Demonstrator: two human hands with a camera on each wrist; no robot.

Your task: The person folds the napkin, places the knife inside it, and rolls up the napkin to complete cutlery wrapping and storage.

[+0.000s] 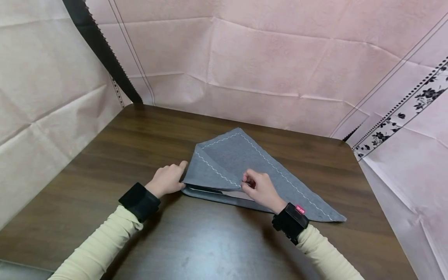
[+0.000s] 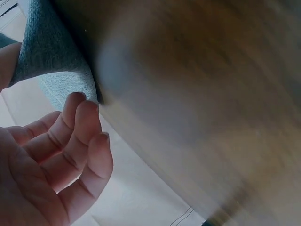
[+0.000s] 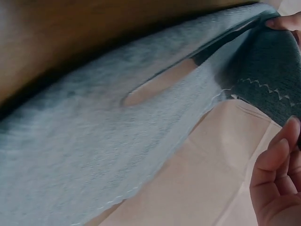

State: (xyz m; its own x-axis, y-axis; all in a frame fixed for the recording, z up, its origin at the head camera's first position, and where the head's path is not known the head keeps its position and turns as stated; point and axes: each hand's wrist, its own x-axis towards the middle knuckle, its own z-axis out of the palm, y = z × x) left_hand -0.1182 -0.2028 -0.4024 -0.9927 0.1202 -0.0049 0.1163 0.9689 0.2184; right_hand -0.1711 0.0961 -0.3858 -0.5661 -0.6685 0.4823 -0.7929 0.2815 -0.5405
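A grey cloth (image 1: 266, 167) with white zigzag stitching lies folded on the table in the head view. Between its layers, a slit at the front shows a pale, shiny strip with a dark edge (image 1: 239, 194); what it belongs to is mostly hidden. With thumb and forefinger, my right hand (image 1: 260, 188) pinches the corner of the folded-over flap (image 3: 268, 84). My left hand (image 1: 168, 179) rests at the cloth's left corner, its thumb touching the cloth there. In the left wrist view its other fingers (image 2: 89, 160) are loosely bent beside the cloth's edge, apart from the thumb.
Beneath everything is a dark brown wooden table (image 1: 210, 241) with rounded corners. A pale pink curtain (image 1: 262, 77) with creases hangs behind it and along both sides. Black bands (image 1: 140, 202) are strapped round both wrists. A small red label (image 1: 300, 209) shows beside the right one.
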